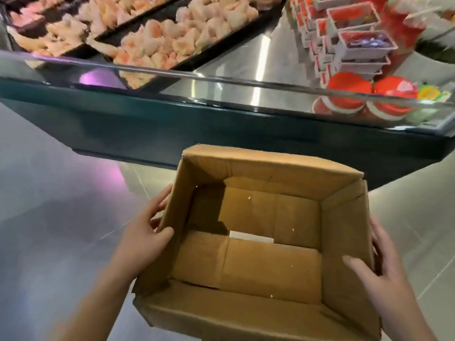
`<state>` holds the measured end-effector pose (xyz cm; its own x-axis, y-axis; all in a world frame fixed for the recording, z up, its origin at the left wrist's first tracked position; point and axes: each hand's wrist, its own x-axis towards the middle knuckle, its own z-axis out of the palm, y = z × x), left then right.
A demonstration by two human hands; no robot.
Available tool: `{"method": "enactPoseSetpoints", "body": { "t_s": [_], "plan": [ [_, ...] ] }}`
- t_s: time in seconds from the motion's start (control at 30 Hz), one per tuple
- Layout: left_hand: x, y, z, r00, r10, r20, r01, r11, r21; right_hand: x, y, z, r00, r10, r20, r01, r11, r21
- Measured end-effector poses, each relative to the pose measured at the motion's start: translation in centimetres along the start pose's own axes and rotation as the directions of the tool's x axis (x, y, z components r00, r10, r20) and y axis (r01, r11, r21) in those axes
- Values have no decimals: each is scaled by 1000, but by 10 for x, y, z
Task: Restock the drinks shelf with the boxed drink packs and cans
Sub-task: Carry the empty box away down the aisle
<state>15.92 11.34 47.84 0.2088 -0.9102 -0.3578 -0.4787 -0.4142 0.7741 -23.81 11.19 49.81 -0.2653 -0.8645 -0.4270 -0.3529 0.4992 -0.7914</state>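
An open brown cardboard box (261,242) is held in front of me above the floor, and nothing lies inside it. My left hand (145,232) grips its left wall, thumb over the rim and fingers on the outside. My right hand (379,269) grips the right wall the same way, thumb inside. No drink packs or cans are in view.
A dark chilled display counter (172,124) with a glass front stands just ahead. Black trays of pale raw meat (172,43) lie inside at left. Stacked red and white boxes (349,40) and red tubs (349,94) sit at right. Grey tiled floor (49,205) surrounds me.
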Motion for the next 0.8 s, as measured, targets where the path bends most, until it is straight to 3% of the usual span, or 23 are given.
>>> {"method": "enactPoseSetpoints", "body": {
  "t_s": [0.4, 0.6, 0.8],
  "plan": [
    [153, -222, 162, 988, -153, 20, 154, 985, -75, 181, 220, 141, 996, 83, 45, -83, 997, -3],
    [220, -326, 238, 993, -106, 43, 111, 987, -120, 263, 343, 205, 999, 33, 11, -34, 999, 35],
    [284, -386, 296, 999, -34, 25, 38, 988, -151, 330, 419, 246, 998, -67, -16, 68, 989, 129]
  ]
}}
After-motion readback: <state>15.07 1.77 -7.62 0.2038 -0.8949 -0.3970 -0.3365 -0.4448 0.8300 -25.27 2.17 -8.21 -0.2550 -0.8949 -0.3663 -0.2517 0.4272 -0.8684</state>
